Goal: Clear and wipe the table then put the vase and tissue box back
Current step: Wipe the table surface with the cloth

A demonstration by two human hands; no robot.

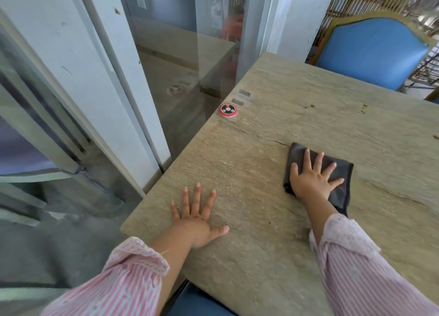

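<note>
A folded dark grey cloth [339, 173] lies flat on the rough stone-coloured table [308, 116]. My right hand [312, 176] presses on the cloth with fingers spread straight. My left hand [198, 217] rests flat on the bare tabletop near the left corner, fingers spread, holding nothing. Neither the vase nor the tissue box is in view.
A small round red call button [228, 110] sits at the table's left edge. A glass wall and white frame run along the left side. A blue upholstered chair [375, 51] stands at the far end. A few small dark spots [363, 107] mark the far tabletop.
</note>
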